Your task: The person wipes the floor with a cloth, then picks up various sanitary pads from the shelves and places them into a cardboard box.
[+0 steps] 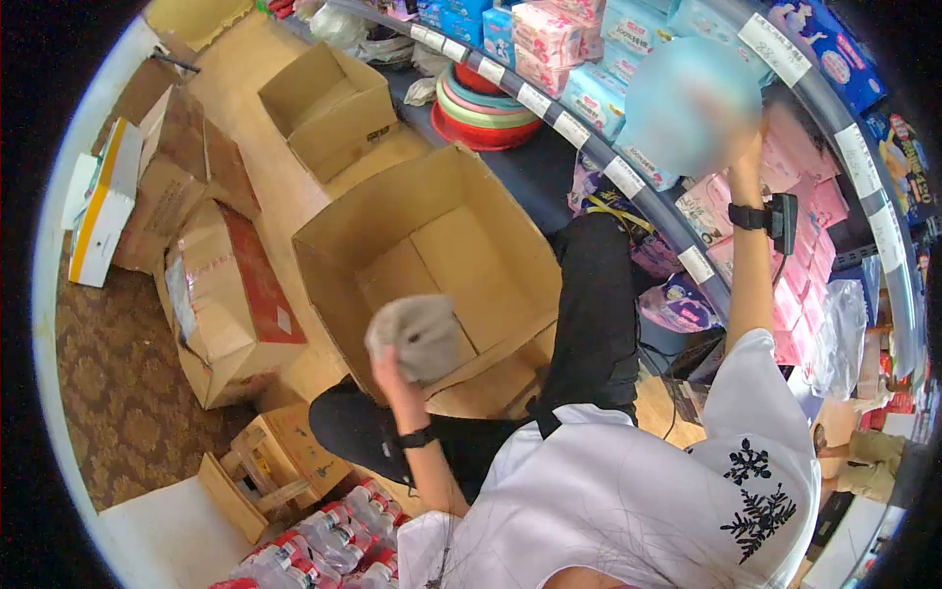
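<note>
Left hand (385,365) clamped on a grey blurred bundle (420,337) over the open cardboard box (343,231); right hand (743,147) raised at the shelf (589,147), grip hidden by blur, cannot tell.

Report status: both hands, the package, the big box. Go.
Left hand grips a grey package over the open cardboard box. Right hand raised at the shelf, partly blurred; grip unclear. Box looks empty, nothing blocking.
</note>
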Demonstrator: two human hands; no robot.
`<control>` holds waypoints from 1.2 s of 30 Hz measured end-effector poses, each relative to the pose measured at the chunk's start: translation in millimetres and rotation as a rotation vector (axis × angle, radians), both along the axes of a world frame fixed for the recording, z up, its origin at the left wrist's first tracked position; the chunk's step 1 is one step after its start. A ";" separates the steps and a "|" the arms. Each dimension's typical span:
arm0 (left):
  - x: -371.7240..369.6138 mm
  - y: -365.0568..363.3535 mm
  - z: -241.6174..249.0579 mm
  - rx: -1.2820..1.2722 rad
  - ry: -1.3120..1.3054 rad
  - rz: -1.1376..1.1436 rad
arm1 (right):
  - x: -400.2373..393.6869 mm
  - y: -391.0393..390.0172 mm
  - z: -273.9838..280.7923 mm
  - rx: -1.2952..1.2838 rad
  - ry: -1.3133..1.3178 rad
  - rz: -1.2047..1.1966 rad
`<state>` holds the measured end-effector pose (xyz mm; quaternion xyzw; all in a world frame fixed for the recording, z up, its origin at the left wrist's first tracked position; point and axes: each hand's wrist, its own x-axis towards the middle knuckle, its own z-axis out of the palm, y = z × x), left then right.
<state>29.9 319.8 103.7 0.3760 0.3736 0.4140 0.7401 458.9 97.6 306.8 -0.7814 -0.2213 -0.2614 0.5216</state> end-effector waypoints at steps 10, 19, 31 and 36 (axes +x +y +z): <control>-90.6 98.9 54.4 0.747 0.910 0.311 | 26.8 -8.9 -17.7 -0.054 -0.099 -0.086; -85.0 144.7 -43.9 0.645 1.315 -0.115 | 26.5 -8.9 -12.3 -0.116 -0.005 -0.130; -125.6 136.0 -126.3 0.050 0.838 -0.426 | 23.7 -7.8 -13.9 -0.042 -0.026 -0.095; -143.4 159.2 -169.1 -0.063 0.797 -0.330 | 12.7 -1.2 -6.3 -0.016 0.026 -0.080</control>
